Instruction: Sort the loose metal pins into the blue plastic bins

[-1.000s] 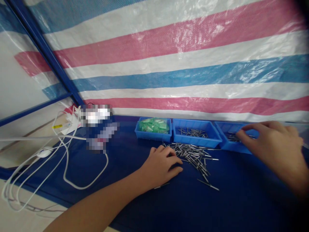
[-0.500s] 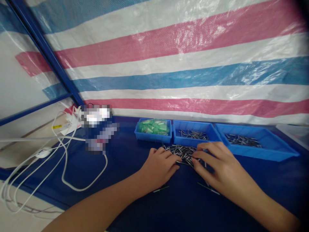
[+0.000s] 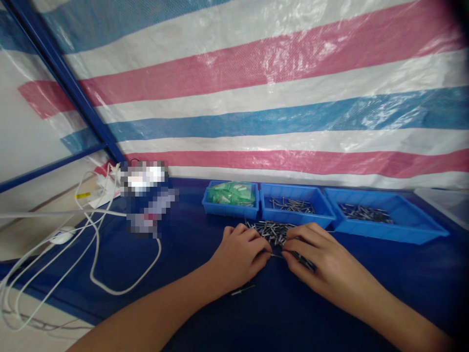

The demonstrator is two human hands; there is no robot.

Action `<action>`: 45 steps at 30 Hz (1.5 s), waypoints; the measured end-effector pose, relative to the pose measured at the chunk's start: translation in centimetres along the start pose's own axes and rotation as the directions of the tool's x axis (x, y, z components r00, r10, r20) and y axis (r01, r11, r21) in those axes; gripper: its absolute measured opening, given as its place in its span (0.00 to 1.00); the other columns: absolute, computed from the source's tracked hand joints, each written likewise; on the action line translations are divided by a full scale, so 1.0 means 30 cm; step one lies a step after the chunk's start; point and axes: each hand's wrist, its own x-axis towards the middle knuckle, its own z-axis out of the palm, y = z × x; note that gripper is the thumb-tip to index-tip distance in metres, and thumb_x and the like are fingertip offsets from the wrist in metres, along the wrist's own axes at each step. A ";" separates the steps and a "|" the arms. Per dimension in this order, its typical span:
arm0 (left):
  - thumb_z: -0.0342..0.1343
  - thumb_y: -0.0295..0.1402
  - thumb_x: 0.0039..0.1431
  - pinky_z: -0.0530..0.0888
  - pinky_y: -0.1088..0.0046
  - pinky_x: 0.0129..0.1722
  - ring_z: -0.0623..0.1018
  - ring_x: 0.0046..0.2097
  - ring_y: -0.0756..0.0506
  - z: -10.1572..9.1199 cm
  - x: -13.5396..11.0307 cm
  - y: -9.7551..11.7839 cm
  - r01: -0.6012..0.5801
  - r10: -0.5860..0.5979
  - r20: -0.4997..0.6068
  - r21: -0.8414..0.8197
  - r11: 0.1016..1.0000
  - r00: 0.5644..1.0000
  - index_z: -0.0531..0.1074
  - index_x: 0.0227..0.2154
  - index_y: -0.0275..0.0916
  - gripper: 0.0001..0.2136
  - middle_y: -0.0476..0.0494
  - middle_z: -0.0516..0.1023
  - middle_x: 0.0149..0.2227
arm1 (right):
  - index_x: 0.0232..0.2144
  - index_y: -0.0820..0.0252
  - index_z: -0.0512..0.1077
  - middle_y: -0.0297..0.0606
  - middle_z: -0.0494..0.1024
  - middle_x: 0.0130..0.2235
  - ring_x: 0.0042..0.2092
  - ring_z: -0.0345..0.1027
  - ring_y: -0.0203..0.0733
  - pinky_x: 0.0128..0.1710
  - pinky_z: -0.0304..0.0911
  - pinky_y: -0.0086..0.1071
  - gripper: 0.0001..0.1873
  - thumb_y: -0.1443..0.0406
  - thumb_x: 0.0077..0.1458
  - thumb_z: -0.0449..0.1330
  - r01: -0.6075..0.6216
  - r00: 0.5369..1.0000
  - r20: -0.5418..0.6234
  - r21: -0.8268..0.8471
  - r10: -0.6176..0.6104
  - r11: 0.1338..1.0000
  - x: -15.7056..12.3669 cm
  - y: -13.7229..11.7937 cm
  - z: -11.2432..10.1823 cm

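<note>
A loose pile of thin metal pins (image 3: 269,231), like nails or rivets, lies on the dark blue tabletop. At its near left edge my left hand (image 3: 240,254) is closed, thumb and forefinger pinching one thin pin. That pin's other end points at the fingertips of my right hand (image 3: 318,254). My right hand curls over the pile's right side, with several dark pins showing between its thumb and forefinger; whether they are gripped or lie on the table is partly hidden. One single pin (image 3: 242,290) lies below my left wrist.
Behind the pile stand three blue bins: one with green plastic packets (image 3: 231,193), a middle bin (image 3: 296,218) and a right bin (image 3: 395,234), both with metal pins. White cables (image 3: 95,274) loop at left. A striped sheet (image 3: 256,107) hangs behind.
My right hand has moved slightly left and nearer, over the spot where a loose pin lay. A thin pin now shows between both hands' fingertips. My left hand has barely moved.
</note>
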 end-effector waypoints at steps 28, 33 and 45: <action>0.47 0.37 0.66 0.62 0.71 0.38 0.71 0.42 0.46 -0.005 0.005 0.019 -0.095 0.091 -0.030 -0.143 0.985 0.995 0.69 0.37 0.39 0.09 0.47 0.75 0.39 | 0.28 0.56 0.71 0.33 0.73 0.28 0.30 0.66 0.36 0.31 0.62 0.30 0.04 0.66 0.56 0.59 -0.220 0.959 -0.036 0.532 0.282 0.818 0.009 -0.031 0.012; 0.46 0.37 0.67 0.62 0.72 0.37 0.72 0.41 0.47 -0.007 0.004 0.018 -0.121 0.114 -0.050 -0.173 0.977 0.992 0.70 0.39 0.40 0.10 0.47 0.74 0.39 | 0.31 0.56 0.71 0.34 0.75 0.31 0.34 0.68 0.36 0.36 0.64 0.31 0.03 0.68 0.56 0.58 -0.121 0.977 -0.085 0.532 0.196 0.838 0.013 -0.044 0.001; 0.51 0.38 0.64 0.62 0.70 0.41 0.73 0.41 0.47 -0.014 0.009 0.017 0.019 -0.066 -0.148 -0.301 0.953 0.987 0.69 0.38 0.40 0.08 0.49 0.76 0.38 | 0.32 0.55 0.72 0.35 0.77 0.33 0.37 0.70 0.39 0.38 0.65 0.33 0.05 0.68 0.56 0.56 -0.131 0.979 -0.108 0.329 0.175 0.935 0.008 -0.002 0.000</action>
